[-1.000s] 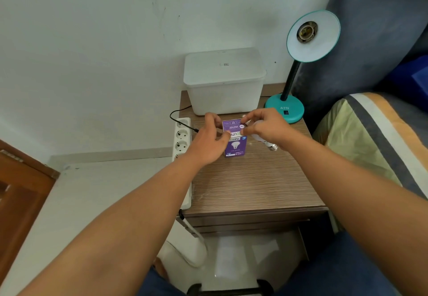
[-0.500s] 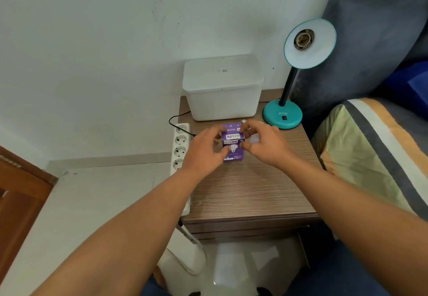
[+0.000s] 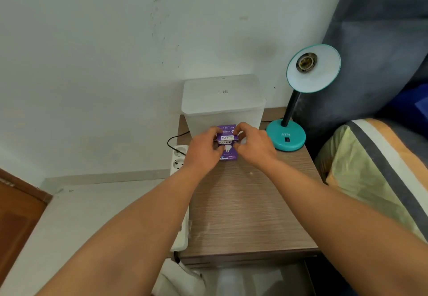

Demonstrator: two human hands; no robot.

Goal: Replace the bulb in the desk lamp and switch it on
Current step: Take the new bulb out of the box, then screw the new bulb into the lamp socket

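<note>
A small purple bulb box (image 3: 228, 151) is held upright over the wooden bedside table (image 3: 243, 203), with its top flap lifted. My left hand (image 3: 203, 149) grips its left side. My right hand (image 3: 254, 145) pinches the flap and the right side. A white rounded shape (image 3: 243, 142), seemingly a bulb, shows under my right fingers. The teal desk lamp (image 3: 286, 138) stands at the table's back right. Its shade (image 3: 324, 75) tilts toward me and its socket (image 3: 305, 63) has no bulb in it. A dark switch (image 3: 287, 139) sits on the lamp's base.
A white lidded bin (image 3: 222, 108) stands against the wall just behind the box. A white power strip (image 3: 177, 159) with a black cable hangs along the table's left edge. A striped pillow (image 3: 370, 175) and a grey headboard lie to the right, and a brown door (image 3: 18, 214) is at far left.
The box's top flap has come open and now stands up. Both hands and the box have shifted slightly toward the white bin, and the view has tilted.
</note>
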